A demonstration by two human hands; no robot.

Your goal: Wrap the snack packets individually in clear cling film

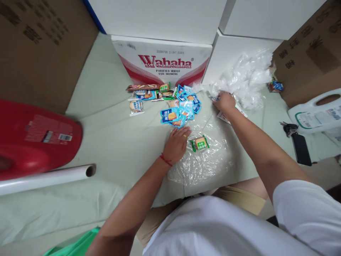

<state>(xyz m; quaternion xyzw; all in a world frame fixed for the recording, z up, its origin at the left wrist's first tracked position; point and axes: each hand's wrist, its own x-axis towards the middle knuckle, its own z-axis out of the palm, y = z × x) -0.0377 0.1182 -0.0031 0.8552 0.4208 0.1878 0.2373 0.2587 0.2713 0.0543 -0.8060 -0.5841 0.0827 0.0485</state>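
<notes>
My left hand [178, 144] lies flat with its fingers stretched out, at the left edge of a clear plastic bag [213, 167] spread on the cloth. A green-and-clear wrapped biscuit [200, 143] rests on that bag. Just beyond my left fingertips is a heap of blue snack packets [169, 115]. My right hand [224, 102] reaches farther out, its fingers bent down beside a bunch of crumpled clear plastic bags [243, 80]. Whatever lies under those fingertips is mostly hidden. A white packet with red print [223, 116] lies partly beneath my right wrist.
Behind the snacks stands a Wahaha carton [165, 62]. More packets [145, 94] lie left of the heap. On the left are a red container [37, 138] and a white tube [48, 177]; on the right, a white jug [317, 112], keys [289, 129] and a black phone [301, 149].
</notes>
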